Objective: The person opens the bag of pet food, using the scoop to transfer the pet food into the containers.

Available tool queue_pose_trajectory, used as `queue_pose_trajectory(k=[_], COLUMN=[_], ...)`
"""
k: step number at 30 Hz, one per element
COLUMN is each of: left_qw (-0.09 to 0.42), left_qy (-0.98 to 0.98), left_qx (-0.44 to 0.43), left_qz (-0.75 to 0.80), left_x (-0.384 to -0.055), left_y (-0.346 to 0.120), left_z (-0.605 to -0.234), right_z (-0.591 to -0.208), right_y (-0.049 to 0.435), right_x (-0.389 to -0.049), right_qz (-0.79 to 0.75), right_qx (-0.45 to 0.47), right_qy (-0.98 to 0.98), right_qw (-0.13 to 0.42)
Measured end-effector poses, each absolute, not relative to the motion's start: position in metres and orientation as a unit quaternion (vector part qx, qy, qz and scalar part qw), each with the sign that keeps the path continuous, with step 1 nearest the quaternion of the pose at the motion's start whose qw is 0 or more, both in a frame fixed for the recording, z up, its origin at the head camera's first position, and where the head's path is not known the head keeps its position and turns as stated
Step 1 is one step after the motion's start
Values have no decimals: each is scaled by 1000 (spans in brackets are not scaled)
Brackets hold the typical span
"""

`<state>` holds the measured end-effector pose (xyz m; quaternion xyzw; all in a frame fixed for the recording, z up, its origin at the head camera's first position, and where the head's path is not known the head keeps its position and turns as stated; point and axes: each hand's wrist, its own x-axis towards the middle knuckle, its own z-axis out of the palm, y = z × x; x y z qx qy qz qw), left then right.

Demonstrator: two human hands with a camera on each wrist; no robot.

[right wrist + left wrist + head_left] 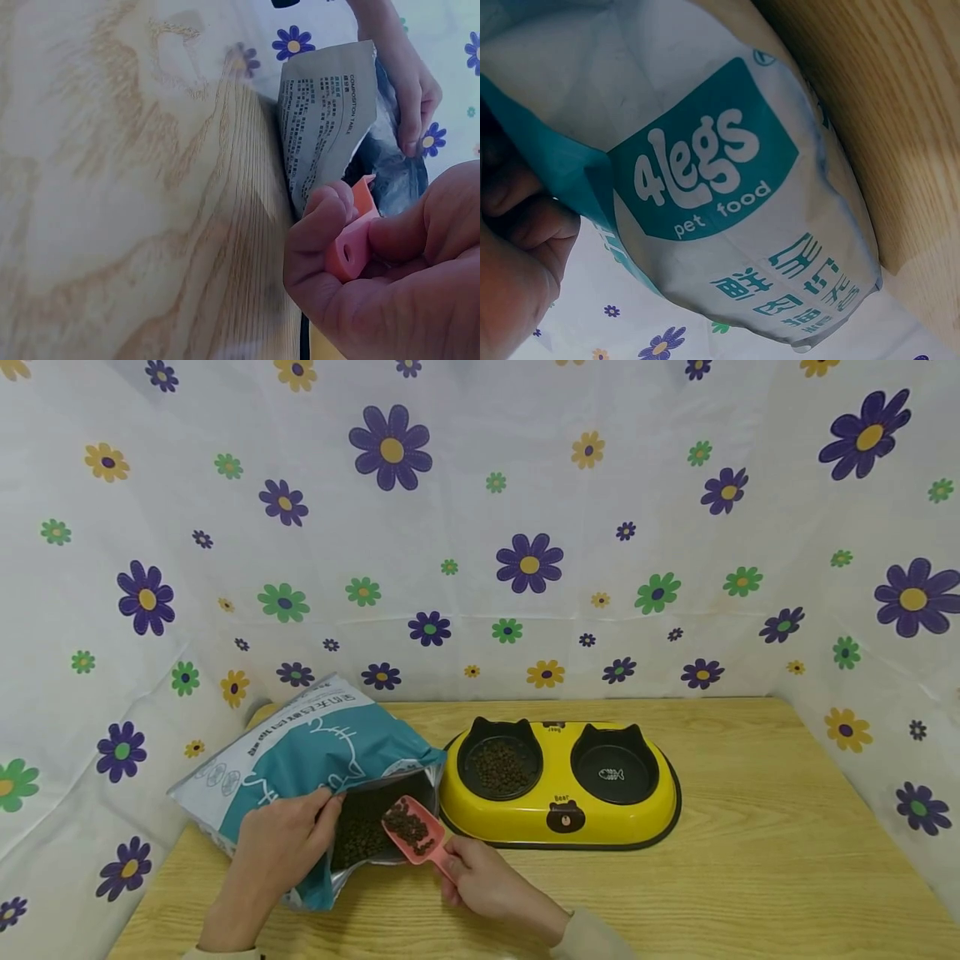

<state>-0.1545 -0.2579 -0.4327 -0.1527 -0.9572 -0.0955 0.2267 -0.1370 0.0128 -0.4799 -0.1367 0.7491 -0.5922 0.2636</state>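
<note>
On its side at the left of the table lies a teal and white pet food bag, its mouth facing right and brown kibble showing inside. My left hand grips the upper edge of that mouth; in the left wrist view its curled fingers hold the teal film. My right hand holds a pink scoop by its handle, the scoop's bowl loaded with kibble at the bag's opening. In the right wrist view, thumb and fingers pinch the scoop handle.
Right of the bag stands a yellow double pet bowl with black cat-eared dishes. Kibble lies in the left dish; a fishbone print shows on the bare right dish. A flowered cloth rises behind and beside the wooden table.
</note>
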Motion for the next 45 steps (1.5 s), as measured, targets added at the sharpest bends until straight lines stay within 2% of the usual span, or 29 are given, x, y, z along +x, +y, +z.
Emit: queue_pose_trajectory(k=[10,24,35,45], left_qw=[232,219,225,233], left_qy=[-956,-960,-958,-955], left_qx=[-154,-145,-149,-153], left_qz=[-96,-94,-97,-97], left_x=[-155,-153,-152,-153], left_y=[-258,-260,-259,-258], left_z=[-432,-432,-434,-434], right_z=[-474,-467,-457,-458], right_y=[35,87,114,113], right_x=[-128,-138,-160,-173], right_qz=[-615,-632,-558,-461], right_qx=[-128,-113,-36,-58], right_qy=[729,732,822,885], right_qw=[271,229,104,2])
